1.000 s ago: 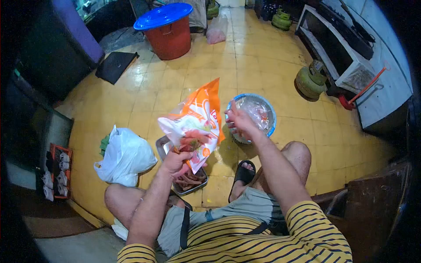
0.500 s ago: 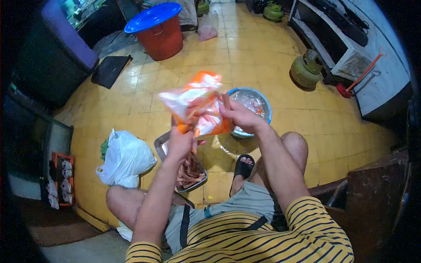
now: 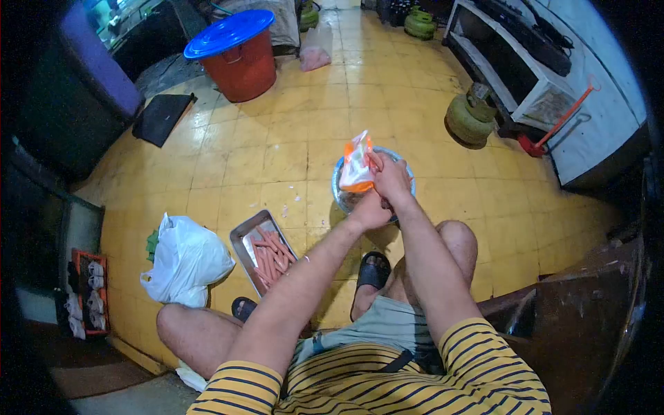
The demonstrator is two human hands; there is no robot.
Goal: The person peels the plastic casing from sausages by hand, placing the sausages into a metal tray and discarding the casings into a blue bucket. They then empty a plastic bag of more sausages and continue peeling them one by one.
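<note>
An orange and white plastic packet [image 3: 358, 164] is held up over the blue-rimmed basin [image 3: 337, 181]. My right hand [image 3: 392, 178] grips the packet's right side, and a reddish-brown sausage-like piece [image 3: 375, 161] shows at its fingers. Close below it, my left hand [image 3: 372, 209] is closed over the basin; what it holds, if anything, is hidden. A metal tray [image 3: 241, 230] on the floor, left of my forearm, bears several sausages [image 3: 272, 254].
A white plastic bag [image 3: 188, 259] lies left of the tray. Farther off are a red bucket [image 3: 242, 69] with a blue lid [image 3: 229, 33], a green gas cylinder [image 3: 470, 117] and a red-handled tool [image 3: 564, 123]. Small scraps dot the floor.
Both hands and the packet have moved right, from above the tray to above the basin. My left hand has dropped below the packet. The sausages in the tray are now in fuller view.
</note>
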